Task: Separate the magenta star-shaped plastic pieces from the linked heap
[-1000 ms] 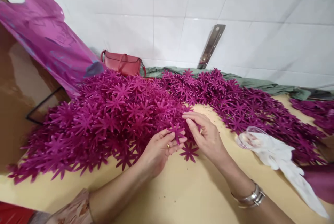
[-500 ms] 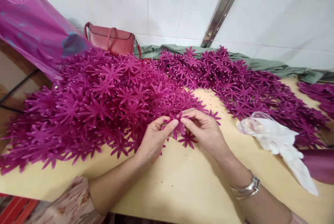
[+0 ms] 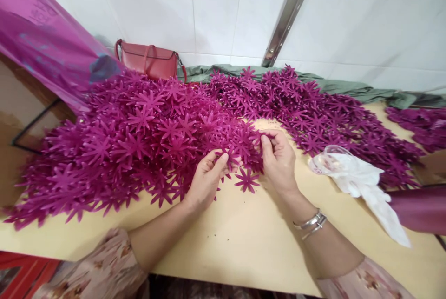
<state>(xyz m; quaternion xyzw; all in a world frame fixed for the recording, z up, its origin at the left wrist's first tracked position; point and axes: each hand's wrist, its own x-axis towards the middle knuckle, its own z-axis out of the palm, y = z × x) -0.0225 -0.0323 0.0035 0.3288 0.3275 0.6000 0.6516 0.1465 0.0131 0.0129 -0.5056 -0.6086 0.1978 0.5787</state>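
Note:
My left hand (image 3: pixel 205 176) pinches a magenta flower cutout (image 3: pixel 232 160) with thin petals between thumb and fingers. To its right, my right hand (image 3: pixel 279 159) has thumb and forefinger closed on another magenta flower (image 3: pixel 257 143), partly hidden and overlapping the pile's edge. A single loose flower (image 3: pixel 247 180) lies flat on the table between the two hands. Behind and left of them spreads a big heap of the same flowers (image 3: pixel 139 143).
A darker purple row of flowers (image 3: pixel 320 122) runs along the back right. White gloves (image 3: pixel 358 173) lie on the pale tabletop (image 3: pixel 244 243) near a clear plastic ring. A red handbag (image 3: pixel 149 59) and green cloth (image 3: pixel 334 86) sit by the tiled wall; magenta plastic sheeting (image 3: pixel 52 29) hangs left.
My hands were together on one flower; now they are apart. The right hand has moved up and outward to the pile's right edge, and the left stays almost in place. The view has shifted slightly.

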